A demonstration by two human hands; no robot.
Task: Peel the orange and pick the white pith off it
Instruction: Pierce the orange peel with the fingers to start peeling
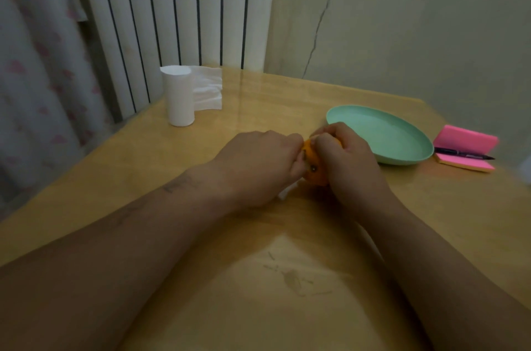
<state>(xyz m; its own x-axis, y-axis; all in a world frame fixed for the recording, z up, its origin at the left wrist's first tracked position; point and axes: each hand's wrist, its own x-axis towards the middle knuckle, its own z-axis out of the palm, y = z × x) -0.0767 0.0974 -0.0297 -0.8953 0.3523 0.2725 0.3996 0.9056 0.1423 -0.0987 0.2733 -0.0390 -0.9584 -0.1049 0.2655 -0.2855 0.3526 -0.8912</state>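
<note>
Head view: left hand [258,168], right hand [349,163] around orange [311,162]

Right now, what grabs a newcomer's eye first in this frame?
The left hand and right hand meet in the middle, both gripping a small orange. Just right sits a mint-green plate, then pink sticky notes with a black pen across them. A white tissue roll stands far left.

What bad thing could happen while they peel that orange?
The left hand and right hand both grip the orange, so a hard squeeze might squirt juice onto the table or the pink notes nearby. The orange is held beside the green plate, not over it, so peel bits would probably land on the table.
</note>
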